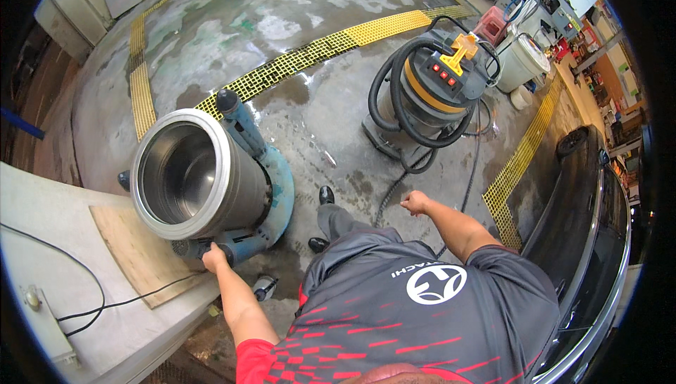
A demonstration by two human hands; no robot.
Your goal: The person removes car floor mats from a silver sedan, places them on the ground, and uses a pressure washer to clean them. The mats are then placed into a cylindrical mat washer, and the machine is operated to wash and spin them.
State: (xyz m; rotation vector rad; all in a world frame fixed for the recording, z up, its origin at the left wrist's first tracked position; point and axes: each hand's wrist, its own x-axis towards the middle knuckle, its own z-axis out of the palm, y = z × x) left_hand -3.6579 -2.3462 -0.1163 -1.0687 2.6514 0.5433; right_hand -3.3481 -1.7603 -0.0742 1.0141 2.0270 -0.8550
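My left hand [214,258] is at a dark fitting on the near side of a blue machine base [282,188], its fingers curled against it. On that base stands an open steel drum [245,188] with a thick rim, tilted in this wide view; its inside looks bare metal. A blue post with a black cap [228,101] rises beside the drum. My right hand [415,203] is held out over the concrete floor, fingers curled in, with nothing seen in it. Beyond it stands a wet/dry vacuum cleaner [428,93] with a black hose [374,90] looped around it.
Yellow floor grating [296,61] crosses the wet floor. A white ledge [53,215] with a plywood board [132,246] and a black cable lies left. A dark car [570,236] stands right. A cable [471,172] trails near my right arm. Buckets and a pink crate [491,25] stand back right.
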